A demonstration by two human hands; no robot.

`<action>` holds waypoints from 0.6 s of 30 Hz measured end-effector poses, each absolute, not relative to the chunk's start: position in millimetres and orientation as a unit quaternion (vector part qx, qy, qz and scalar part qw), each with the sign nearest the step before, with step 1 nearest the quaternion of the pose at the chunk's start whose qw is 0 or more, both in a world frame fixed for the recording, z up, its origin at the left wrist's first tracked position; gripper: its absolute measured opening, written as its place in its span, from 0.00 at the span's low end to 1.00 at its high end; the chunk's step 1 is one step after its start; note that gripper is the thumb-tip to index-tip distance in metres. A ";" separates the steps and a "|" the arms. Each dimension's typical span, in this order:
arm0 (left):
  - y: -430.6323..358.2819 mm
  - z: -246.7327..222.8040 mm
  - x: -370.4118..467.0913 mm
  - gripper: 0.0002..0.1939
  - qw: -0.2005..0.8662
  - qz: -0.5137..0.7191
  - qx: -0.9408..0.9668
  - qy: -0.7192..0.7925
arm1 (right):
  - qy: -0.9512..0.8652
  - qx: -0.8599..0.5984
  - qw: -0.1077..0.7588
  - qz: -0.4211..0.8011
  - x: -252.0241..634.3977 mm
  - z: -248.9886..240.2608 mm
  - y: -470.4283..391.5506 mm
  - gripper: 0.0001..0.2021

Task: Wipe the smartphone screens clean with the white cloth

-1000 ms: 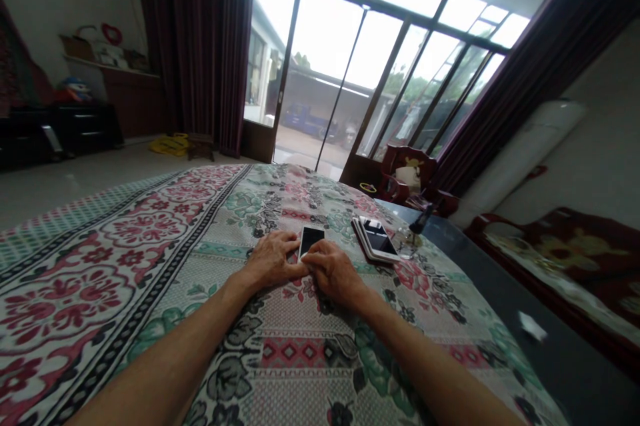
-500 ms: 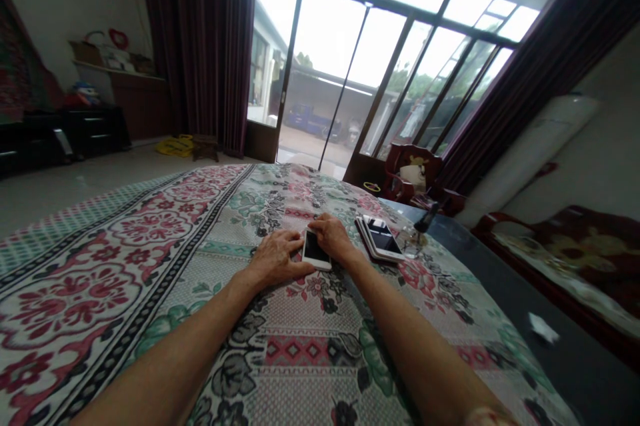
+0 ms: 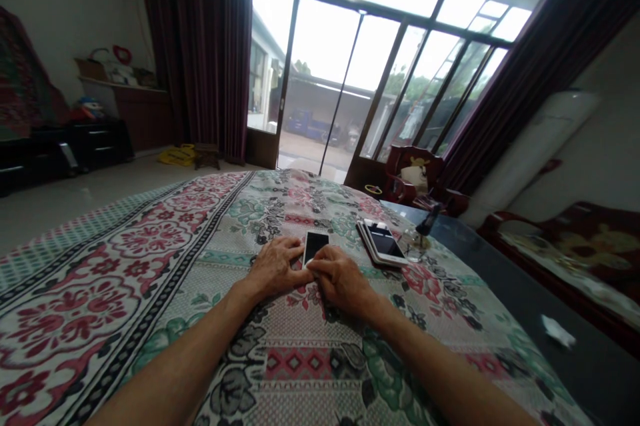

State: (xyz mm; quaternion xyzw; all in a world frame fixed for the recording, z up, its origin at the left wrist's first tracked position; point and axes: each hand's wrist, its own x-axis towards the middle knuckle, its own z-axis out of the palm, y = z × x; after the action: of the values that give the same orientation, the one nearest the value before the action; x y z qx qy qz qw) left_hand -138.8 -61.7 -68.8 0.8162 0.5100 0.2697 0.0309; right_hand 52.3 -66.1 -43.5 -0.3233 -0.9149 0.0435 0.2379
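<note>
A white phone (image 3: 316,243) with a dark screen lies flat on the patterned tablecloth (image 3: 295,319). My left hand (image 3: 277,266) rests at its left side, fingers lying flat and thumb stretched toward its near end. My right hand (image 3: 340,279) is over the phone's lower end, its thumb and fingers pinched together. Something whitish shows at those fingertips, too small to make out, and the hand hides the near right corner. To the right, two stacked light-framed devices (image 3: 384,243) with dark screens lie on the cloth.
A clear glass item (image 3: 414,239) and a dark bottle-like object (image 3: 429,219) stand right of the stack. White crumpled paper (image 3: 557,331) lies on the dark surface at the right. Beyond the table are a red wooden chair (image 3: 413,169) and glass doors.
My right hand has moved from the phone's far end to its near end, uncovering the upper screen. My left hand stays beside the phone. The view has tilted slightly.
</note>
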 end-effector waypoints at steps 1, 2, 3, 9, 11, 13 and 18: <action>-61.5 -68.9 -138.9 0.23 0.032 0.268 0.816 0.511 | -0.915 -0.322 0.239 0.046 52.7 -44.2 -65.5 0.13; -61.2 -69.1 -139.1 0.23 0.035 0.264 0.818 0.510 | -0.914 -0.323 0.240 0.046 53.0 -45.2 -63.1 0.13; -60.7 -69.3 -139.3 0.24 0.038 0.261 0.819 0.510 | -0.912 -0.328 0.242 0.043 53.4 -46.3 -58.8 0.14; -57.7 -70.4 -140.0 0.27 0.049 0.250 0.819 0.513 | -0.883 -0.418 0.215 0.008 55.4 -48.3 -14.4 0.15; -57.3 -70.2 -140.1 0.27 0.051 0.247 0.820 0.513 | -0.872 -0.442 0.209 0.001 54.9 -47.2 0.0 0.16; -57.3 -69.7 -140.1 0.27 0.052 0.245 0.823 0.509 | -0.863 -0.459 0.210 -0.002 53.7 -46.2 10.8 0.16; -58.5 -67.8 -140.3 0.27 0.047 0.239 0.827 0.506 | -0.854 -0.475 0.211 -0.001 53.0 -44.6 16.0 0.16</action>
State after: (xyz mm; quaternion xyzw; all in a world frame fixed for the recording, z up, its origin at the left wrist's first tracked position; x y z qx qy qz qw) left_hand -140.3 -58.5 -67.8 0.8275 0.5059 0.2391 0.0467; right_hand 53.0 16.0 -44.6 -0.4753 -0.8541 -0.0007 0.2114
